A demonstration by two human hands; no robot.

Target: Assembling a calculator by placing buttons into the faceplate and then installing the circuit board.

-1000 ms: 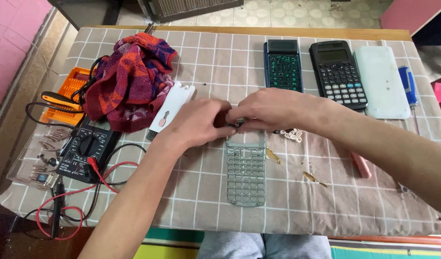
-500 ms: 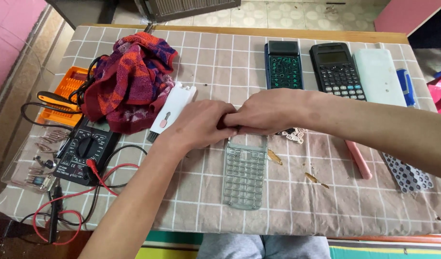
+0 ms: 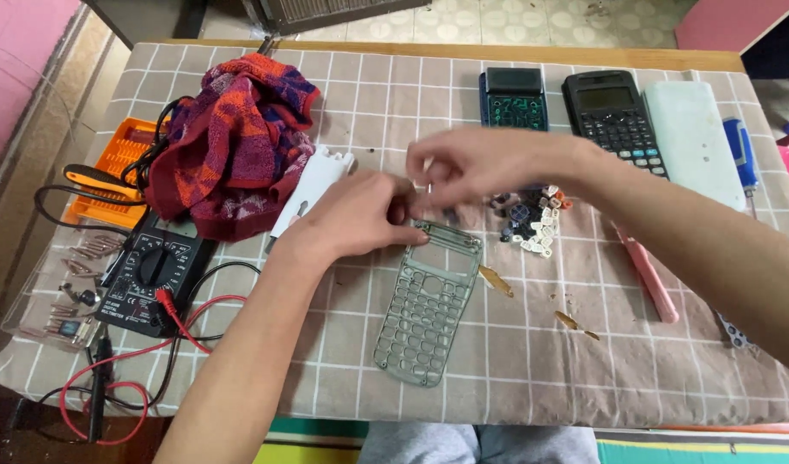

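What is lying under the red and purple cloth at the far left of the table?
An orange tray and black cables stick out from under the cloth on its left side. The checked tablecloth shows around it. Whatever else the folds cover cannot be seen.

Bare cloth at lower right of the frame, towel and multimeter crowding the left, calculators lining the upper right, loose keys at centre
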